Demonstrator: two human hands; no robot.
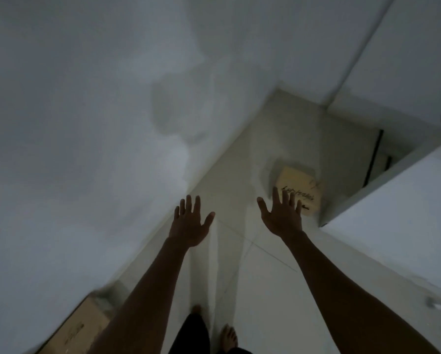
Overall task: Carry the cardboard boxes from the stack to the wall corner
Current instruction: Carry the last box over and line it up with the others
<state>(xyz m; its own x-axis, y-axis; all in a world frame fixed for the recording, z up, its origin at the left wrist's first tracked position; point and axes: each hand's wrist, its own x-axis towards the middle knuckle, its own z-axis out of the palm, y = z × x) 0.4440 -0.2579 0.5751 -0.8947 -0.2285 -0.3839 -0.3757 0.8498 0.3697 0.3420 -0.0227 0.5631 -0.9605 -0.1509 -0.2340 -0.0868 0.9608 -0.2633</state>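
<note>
A small cardboard box (302, 186) with dark handwriting lies on the pale tiled floor ahead of me, close to a white counter's end. My right hand (283, 213) is stretched out with fingers spread, its fingertips overlapping the box's near edge in the view; it holds nothing. My left hand (190, 222) reaches forward beside it, fingers apart and empty, over the floor by the white wall. Another cardboard box (80, 328) sits against the wall at the lower left, blurred.
A white wall (86, 149) fills the left side and meets the floor along a diagonal line. A white counter (393, 213) juts in from the right, with a dark gap behind it. My bare feet (228, 338) stand on the tiles at the bottom.
</note>
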